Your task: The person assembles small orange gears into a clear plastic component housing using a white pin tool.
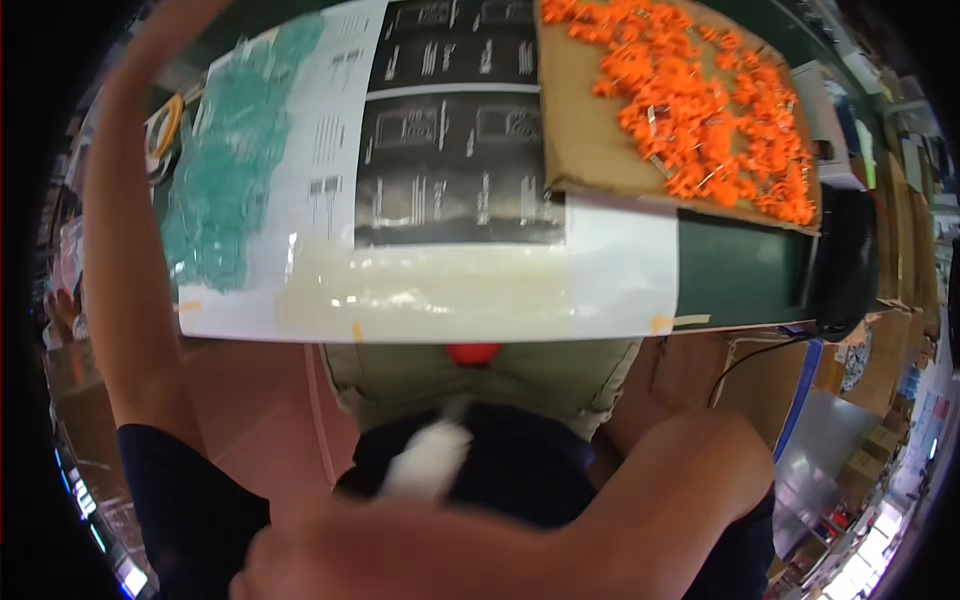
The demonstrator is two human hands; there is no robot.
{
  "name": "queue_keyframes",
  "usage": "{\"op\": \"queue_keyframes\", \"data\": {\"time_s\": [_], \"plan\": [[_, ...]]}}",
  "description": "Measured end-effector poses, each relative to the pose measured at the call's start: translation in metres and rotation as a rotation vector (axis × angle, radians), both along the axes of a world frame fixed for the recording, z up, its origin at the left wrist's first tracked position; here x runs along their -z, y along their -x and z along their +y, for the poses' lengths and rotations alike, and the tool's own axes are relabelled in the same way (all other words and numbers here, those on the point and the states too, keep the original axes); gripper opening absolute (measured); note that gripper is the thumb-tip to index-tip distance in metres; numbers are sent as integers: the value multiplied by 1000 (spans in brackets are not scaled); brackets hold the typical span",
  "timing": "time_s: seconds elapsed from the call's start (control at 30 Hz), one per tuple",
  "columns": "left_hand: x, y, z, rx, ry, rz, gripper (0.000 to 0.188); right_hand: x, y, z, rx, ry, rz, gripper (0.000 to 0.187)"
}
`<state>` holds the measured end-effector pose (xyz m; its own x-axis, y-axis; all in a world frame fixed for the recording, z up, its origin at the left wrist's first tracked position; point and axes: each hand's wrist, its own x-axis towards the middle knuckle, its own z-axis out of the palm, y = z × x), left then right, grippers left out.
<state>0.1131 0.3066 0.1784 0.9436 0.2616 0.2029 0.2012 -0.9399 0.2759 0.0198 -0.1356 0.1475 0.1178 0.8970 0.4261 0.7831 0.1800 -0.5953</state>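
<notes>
The right hand (330,550) appears to have its fingers closed around a blurred white object (430,462), before the dark shirt (535,470); a steady hold clear of the worktop (745,265) edge should serve best. The left hand's fingers are out of view.

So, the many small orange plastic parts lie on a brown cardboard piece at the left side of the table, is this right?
Not the side: the head view shows the small orange plastic parts on the brown cardboard piece at the right side of the dark green table.
</notes>
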Motion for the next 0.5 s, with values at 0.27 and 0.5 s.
{"op": "queue_keyframes", "data": {"time_s": [0.27, 0.5], "plan": [[82, 156, -4, -412, 79, 149, 65, 2, -52, 22, -65, -103, 61, 11], [92, 197, -36, -731, 193, 205, 70, 7, -2, 5, 25, -6, -28, 13]]}}
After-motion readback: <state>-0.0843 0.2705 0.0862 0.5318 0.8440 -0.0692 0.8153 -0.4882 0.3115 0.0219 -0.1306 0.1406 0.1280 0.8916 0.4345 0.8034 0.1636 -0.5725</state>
